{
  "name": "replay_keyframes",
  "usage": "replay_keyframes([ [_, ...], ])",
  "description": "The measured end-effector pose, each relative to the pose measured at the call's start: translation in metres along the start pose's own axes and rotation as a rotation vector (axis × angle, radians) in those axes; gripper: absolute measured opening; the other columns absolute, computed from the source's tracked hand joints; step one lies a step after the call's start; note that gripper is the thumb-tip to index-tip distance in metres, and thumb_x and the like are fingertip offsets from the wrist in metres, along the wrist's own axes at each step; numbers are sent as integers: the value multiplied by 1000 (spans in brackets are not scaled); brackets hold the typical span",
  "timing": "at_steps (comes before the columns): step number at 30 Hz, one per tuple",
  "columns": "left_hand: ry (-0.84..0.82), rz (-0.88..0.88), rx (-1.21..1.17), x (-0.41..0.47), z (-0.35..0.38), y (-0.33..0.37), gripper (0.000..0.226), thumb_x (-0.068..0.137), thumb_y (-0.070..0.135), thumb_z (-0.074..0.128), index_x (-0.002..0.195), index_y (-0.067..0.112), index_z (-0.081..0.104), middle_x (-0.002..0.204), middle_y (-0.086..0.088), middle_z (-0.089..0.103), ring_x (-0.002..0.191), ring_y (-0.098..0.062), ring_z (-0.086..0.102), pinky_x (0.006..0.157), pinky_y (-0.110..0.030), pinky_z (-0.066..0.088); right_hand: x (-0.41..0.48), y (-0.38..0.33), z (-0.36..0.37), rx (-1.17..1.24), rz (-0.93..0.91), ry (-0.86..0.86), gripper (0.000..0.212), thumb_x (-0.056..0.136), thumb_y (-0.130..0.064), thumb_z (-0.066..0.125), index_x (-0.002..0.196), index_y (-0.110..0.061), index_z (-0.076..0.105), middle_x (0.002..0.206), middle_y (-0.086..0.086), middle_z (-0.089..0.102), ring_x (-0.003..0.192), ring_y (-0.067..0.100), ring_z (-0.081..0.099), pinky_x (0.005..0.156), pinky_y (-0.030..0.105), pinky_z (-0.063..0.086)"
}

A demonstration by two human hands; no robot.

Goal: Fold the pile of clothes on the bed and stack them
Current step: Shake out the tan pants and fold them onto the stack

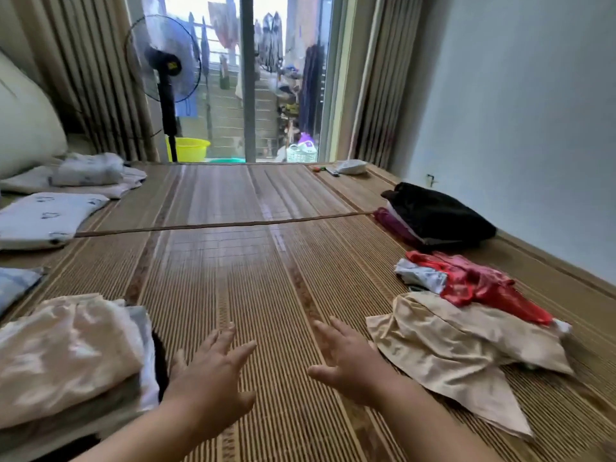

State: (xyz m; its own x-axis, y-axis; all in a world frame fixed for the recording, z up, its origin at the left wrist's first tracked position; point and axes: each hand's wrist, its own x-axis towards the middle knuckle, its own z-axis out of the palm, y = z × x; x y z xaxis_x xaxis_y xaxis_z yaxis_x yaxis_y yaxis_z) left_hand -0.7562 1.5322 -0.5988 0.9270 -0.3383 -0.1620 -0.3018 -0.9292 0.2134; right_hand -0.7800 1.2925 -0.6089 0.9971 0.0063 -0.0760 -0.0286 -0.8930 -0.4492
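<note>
My left hand (213, 371) and my right hand (346, 358) hover side by side over the bamboo mat (260, 281), fingers spread, holding nothing. At my left lies a stack of folded clothes (70, 358) topped by a pale satin piece. To my right is the unfolded pile: a beige garment (456, 355) spread loosely, a red garment (480, 285) crumpled on it, and a small white-grey piece (420, 275) beside that. Further back right sits a black garment (436, 211) over a purple one (393, 225).
Patterned pillows (43, 218) and folded bedding (86, 171) line the left edge. A wall runs along the right side. A standing fan (166, 81), a yellow basin (190, 149) and a glass balcony door stand beyond the mat's far end.
</note>
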Motion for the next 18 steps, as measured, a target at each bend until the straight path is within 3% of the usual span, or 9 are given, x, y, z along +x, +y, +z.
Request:
replay_keyframes([
  [5, -132, 179, 65, 26, 33, 118, 78, 82, 56, 59, 147, 49, 16, 161, 10, -3, 148, -16, 0, 115, -60, 4, -57, 125, -33, 69, 221, 135, 92, 78, -54, 68, 151, -37, 17, 160, -5, 16, 145, 15, 17, 117, 36, 20],
  [9, -197, 307, 103, 52, 65, 197, 79, 82, 54, 60, 147, 47, 15, 162, 9, 0, 148, -17, 5, 115, -60, 8, -90, 199, -38, 42, 388, 72, 99, 72, -61, 67, 152, -38, 13, 160, -8, 11, 146, 15, 13, 118, 44, 13],
  [11, -206, 370, 107, 62, 79, 224, 82, 82, 54, 59, 148, 45, 12, 161, 10, 0, 148, -15, 2, 116, -58, 7, -97, 219, -31, -20, 396, 71, 91, 75, -67, 61, 151, -37, 20, 160, -12, 11, 147, 12, 10, 117, 46, 5],
  [13, -211, 432, 123, 72, 95, 247, 84, 83, 57, 57, 150, 42, 8, 161, 11, -2, 148, -13, -3, 116, -56, 4, -98, 232, -23, -42, 342, 181, 75, 81, -66, 55, 147, -37, 33, 158, -13, 20, 144, 9, 18, 117, 40, 7],
  [16, -205, 492, 188, 81, 113, 270, 81, 85, 65, 48, 151, 37, 10, 161, 9, 2, 148, -14, -3, 116, -53, 3, -96, 233, -16, -151, 203, 331, 49, 83, -55, 62, 128, -35, 59, 146, -9, 46, 133, 11, 43, 110, 26, 28],
  [18, -177, 481, 187, 84, 122, 280, 76, 85, 68, 41, 150, 35, 18, 160, 9, 11, 148, -16, 3, 116, -53, 7, -92, 227, -14, -267, 101, 434, 35, 59, -44, 87, 89, -27, 76, 106, -3, 72, 95, 14, 69, 81, 22, 53],
])
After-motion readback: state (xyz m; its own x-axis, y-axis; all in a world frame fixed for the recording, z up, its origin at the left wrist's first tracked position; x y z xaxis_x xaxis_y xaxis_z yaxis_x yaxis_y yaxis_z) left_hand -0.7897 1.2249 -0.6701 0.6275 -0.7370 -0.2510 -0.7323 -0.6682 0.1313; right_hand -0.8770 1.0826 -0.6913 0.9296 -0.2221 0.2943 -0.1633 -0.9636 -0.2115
